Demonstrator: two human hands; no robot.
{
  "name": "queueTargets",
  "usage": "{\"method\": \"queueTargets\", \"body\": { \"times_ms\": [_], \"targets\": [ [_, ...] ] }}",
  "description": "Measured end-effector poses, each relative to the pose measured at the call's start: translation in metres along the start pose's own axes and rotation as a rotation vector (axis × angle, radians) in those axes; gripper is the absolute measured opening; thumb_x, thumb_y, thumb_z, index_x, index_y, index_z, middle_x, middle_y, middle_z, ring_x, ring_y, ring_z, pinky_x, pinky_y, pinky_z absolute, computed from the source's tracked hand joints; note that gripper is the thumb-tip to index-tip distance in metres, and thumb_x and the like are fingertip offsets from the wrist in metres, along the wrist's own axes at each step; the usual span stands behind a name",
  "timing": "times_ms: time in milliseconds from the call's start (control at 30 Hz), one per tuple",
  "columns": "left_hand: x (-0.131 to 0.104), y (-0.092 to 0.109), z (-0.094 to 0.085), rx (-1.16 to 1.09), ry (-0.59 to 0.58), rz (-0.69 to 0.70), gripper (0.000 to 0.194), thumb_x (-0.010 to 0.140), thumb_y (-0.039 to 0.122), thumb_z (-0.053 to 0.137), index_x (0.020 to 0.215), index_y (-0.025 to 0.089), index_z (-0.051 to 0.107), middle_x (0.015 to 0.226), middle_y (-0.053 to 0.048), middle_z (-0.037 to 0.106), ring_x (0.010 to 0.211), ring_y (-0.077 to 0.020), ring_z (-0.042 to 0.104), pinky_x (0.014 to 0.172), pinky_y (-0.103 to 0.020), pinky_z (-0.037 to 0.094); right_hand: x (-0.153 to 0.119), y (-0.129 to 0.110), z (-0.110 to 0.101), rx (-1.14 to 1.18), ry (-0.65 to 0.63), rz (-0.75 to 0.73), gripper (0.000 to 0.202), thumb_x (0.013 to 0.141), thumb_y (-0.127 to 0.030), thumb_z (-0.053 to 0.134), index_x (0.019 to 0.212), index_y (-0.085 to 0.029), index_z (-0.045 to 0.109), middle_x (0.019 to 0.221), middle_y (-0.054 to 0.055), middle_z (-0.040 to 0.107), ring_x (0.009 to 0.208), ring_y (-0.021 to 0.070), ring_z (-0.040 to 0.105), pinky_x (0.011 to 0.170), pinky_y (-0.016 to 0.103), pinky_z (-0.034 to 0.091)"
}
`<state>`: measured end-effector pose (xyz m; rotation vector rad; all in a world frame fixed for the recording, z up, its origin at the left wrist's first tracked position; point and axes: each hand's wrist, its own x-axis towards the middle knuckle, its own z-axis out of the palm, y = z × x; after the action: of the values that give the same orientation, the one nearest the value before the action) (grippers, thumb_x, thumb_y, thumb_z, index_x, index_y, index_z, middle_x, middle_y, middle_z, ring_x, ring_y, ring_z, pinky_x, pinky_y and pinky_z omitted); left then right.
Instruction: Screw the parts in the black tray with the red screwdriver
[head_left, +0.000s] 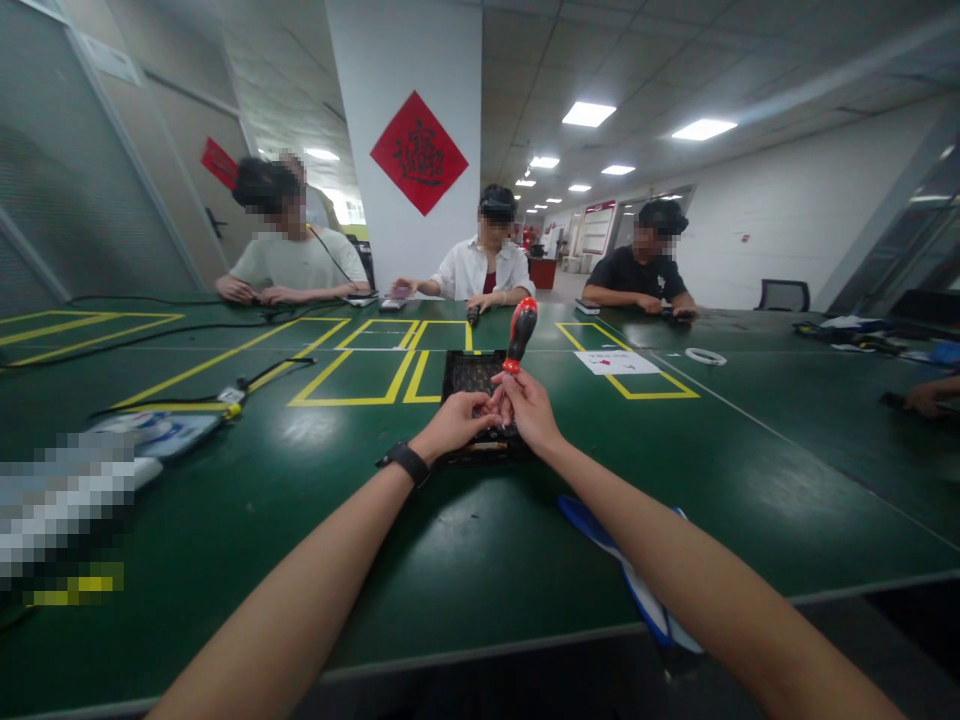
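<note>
A screwdriver (522, 332) with a red and black handle stands almost upright, its handle rising above my right hand (531, 405). The fingers of that hand are closed around the part just below the handle. My left hand (456, 420), with a dark band on its wrist, meets it from the other side. Its fingertips are pinched together low by the screwdriver; what they hold, if anything, is hidden. Both hands are over a shallow black tray-like case (459, 372) with a dark, uneven inside, partly covered by my fingers. The screwdriver's tip cannot be seen.
Blue and white insoles (649, 600) lie under my right forearm. A printed sheet (616, 363) and a white cable coil (705, 356) are farther right. Yellow tape outlines mark the green table (315, 560). Cables and a blue-white packet (161, 432) lie left. Several people sit around the table.
</note>
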<state>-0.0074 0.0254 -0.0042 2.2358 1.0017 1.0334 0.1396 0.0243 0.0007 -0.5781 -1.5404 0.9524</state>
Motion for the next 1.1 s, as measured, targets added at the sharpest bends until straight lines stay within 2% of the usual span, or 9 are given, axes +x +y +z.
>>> {"method": "queueTargets", "body": {
  "times_ms": [167,400,633,833,1033,1100],
  "targets": [
    [0.0013,0.0009,-0.0020,-0.028,-0.091,0.077,0.022,0.079,0.027,0.049,0.079,0.013,0.065,0.077,-0.002,0.065,0.073,-0.0138,0.056,0.071,-0.024,0.040,0.0012,0.0049,-0.0012,0.012,-0.013,0.011,0.031,0.084,-0.046,0.040,0.092,-0.017,0.050,0.066,-0.003,0.056,0.034,0.0021,0.041,0.035,0.016,0.032],
    [0.0017,-0.0020,0.0029,0.007,0.030,-0.022,0.025,0.069,0.037,0.062,0.070,0.012,0.060,0.064,0.001,0.059,0.058,-0.0107,0.051,0.058,-0.022,0.039,-0.0002,-0.0006,0.0006,0.001,0.001,-0.018,0.028,0.084,-0.044,0.041,0.091,-0.018,0.049,0.065,-0.004,0.055,0.037,0.0032,0.044,0.037,0.017,0.035],
    [0.0004,0.0013,-0.0008,-0.082,-0.076,0.029,0.019,0.075,0.028,0.055,0.077,0.012,0.064,0.074,-0.004,0.066,0.070,-0.0137,0.058,0.069,-0.025,0.043,0.0015,0.0044,0.0000,0.008,0.010,-0.001,0.030,0.083,-0.045,0.042,0.090,-0.018,0.050,0.065,-0.004,0.054,0.035,0.0026,0.042,0.035,0.016,0.035],
    [0.0004,-0.0014,0.0025,0.003,0.057,-0.079,0.028,0.065,0.039,0.064,0.072,0.012,0.061,0.064,0.000,0.059,0.057,-0.0108,0.050,0.056,-0.022,0.040,-0.0002,-0.0008,0.0026,-0.002,0.014,-0.007,0.029,0.083,-0.046,0.043,0.091,-0.018,0.048,0.065,-0.004,0.056,0.037,0.0034,0.044,0.037,0.016,0.037],
    [-0.0012,0.0055,-0.0024,-0.100,-0.089,0.010,0.020,0.075,0.031,0.055,0.075,0.012,0.062,0.072,-0.002,0.064,0.067,-0.0122,0.056,0.066,-0.023,0.042,0.0010,-0.0008,0.0010,0.012,0.020,0.026,0.031,0.083,-0.046,0.042,0.090,-0.018,0.050,0.063,-0.004,0.055,0.035,0.0028,0.042,0.036,0.017,0.035],
    [-0.0009,0.0068,-0.0021,-0.123,-0.102,0.019,0.020,0.076,0.031,0.054,0.077,0.012,0.061,0.074,-0.003,0.064,0.069,-0.0123,0.057,0.068,-0.023,0.042,0.0011,0.0005,0.0007,0.000,0.021,0.026,0.030,0.082,-0.047,0.042,0.089,-0.018,0.049,0.064,-0.004,0.055,0.034,0.0027,0.041,0.035,0.017,0.035]
  ]
}}
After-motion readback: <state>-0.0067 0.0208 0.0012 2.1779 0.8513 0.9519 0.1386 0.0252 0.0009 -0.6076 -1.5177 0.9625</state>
